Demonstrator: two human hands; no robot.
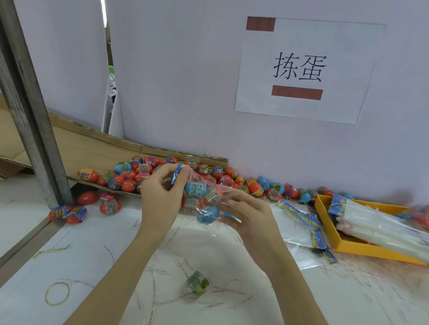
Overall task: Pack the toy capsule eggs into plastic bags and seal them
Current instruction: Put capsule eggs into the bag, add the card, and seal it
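white table (242,316) holds a yellow tray (338,245) of empty bags at right and loose eggs (135,176) heaped along the wall. above the table, left hand (161,193) pinches the bag's (203,196) blue top edge; right hand (249,218) grips its other side, fingers curled (several eggs inside). small green capsule (197,283) lies nearer.

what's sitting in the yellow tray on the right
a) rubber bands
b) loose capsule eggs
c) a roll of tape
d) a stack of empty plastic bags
d: the yellow tray holds a stack of empty plastic bags with printed header strips, while the loose capsule eggs are piled along the wall and a rubber band lies on the table.
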